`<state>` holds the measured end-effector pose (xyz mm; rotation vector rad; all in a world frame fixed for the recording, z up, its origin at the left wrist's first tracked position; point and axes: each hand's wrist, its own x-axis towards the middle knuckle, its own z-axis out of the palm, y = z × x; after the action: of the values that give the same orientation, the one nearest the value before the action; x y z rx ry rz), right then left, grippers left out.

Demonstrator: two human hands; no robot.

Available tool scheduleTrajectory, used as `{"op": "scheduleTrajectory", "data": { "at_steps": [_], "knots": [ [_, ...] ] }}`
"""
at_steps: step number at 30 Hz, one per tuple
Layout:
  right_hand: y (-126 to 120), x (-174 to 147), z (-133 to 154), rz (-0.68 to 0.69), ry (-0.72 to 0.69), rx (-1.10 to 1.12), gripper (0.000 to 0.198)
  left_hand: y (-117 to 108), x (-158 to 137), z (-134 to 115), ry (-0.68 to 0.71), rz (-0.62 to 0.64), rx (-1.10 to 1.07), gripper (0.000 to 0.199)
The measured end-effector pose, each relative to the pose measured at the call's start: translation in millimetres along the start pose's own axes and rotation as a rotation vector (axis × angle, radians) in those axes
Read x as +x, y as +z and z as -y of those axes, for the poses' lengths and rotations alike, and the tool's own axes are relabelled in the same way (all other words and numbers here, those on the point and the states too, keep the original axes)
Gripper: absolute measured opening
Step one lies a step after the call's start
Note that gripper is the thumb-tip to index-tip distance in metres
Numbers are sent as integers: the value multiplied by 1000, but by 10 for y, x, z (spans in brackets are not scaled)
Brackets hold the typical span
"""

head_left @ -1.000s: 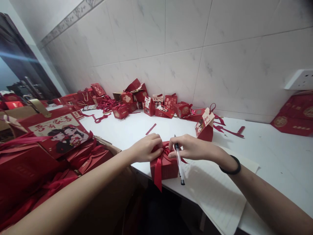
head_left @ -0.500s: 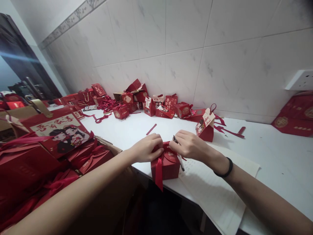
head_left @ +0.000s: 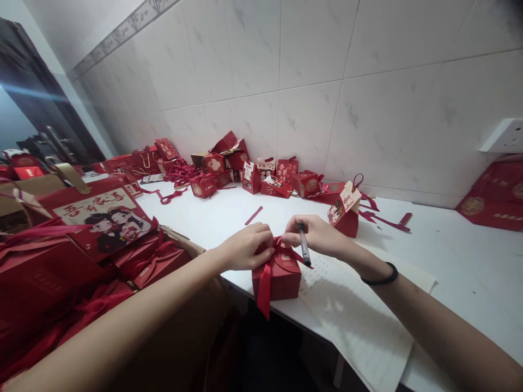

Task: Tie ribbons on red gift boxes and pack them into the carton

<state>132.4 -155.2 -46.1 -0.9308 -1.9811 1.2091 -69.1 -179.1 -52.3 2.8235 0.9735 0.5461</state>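
Observation:
A small red gift box [head_left: 281, 282] stands at the table's front edge, with a red ribbon [head_left: 265, 291] tied across its top and one tail hanging down the front. My left hand [head_left: 250, 247] is closed on the ribbon at the upper left of the box, fingers curled and thumb pressed in. At the upper right, my right hand [head_left: 312, 235] pinches at the ribbon by the knot while also holding a pen [head_left: 304, 245], which points down beside the box. The fingertips partly hide the knot. Another ribbon end shows under the pen.
Written paper sheets [head_left: 359, 310] lie right of the box. A red house-shaped box [head_left: 345, 215] stands behind my right hand. Several red boxes [head_left: 272, 188] and ribbons line the tiled wall. At left, a carton [head_left: 183, 239] is filled with red gift boxes [head_left: 44, 283].
My right hand has turned and its fingers have opened out slightly, so the pen now shows across them. My left hand stays on the ribbon, and the box has hardly moved.

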Motion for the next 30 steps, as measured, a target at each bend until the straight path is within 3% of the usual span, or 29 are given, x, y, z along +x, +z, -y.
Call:
{"op": "scheduleTrajectory", "data": {
  "at_steps": [6, 11, 20, 30],
  "knots": [
    [68, 11, -24, -48, 36, 162, 20, -2, 5, 1, 11, -18, 0, 9],
    [97, 32, -73, -89, -19, 137, 15, -5, -1, -2, 23, -23, -7, 11],
    [163, 13, -54, -38, -40, 149, 21, -6, 1, -11, 22, -15, -3, 10],
    [202, 18, -86, -76, -109, 169, 37, -10, 12, -1, 22, -12, 2, 9]
  ]
}}
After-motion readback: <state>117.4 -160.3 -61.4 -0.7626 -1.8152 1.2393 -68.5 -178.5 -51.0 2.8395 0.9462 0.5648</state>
